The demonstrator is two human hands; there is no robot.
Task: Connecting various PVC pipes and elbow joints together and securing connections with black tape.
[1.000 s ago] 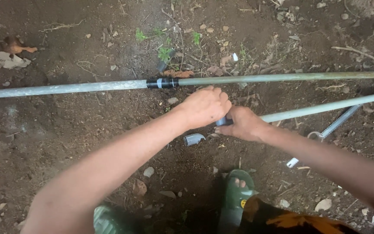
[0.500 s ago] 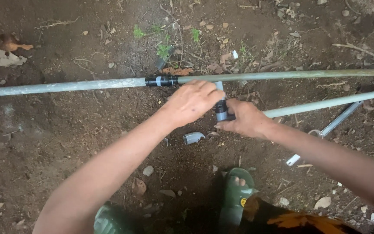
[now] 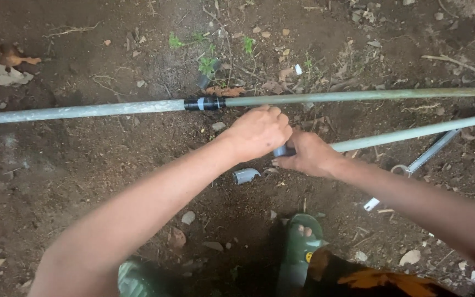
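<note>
Your left hand (image 3: 260,132) and right hand (image 3: 308,155) both close on the dark fitting (image 3: 281,150) at the loose grey pipe (image 3: 413,133) end, above bare soil — keep it square and pushed straight.

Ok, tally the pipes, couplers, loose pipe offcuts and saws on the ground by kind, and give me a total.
Long pipes: 2, the joined pipe and the lower pipe the hands work on
Black couplers: 2, one on the joined pipe, one between the hands
Short pipe offcuts: 1
Saws: 1
Total: 6
</note>
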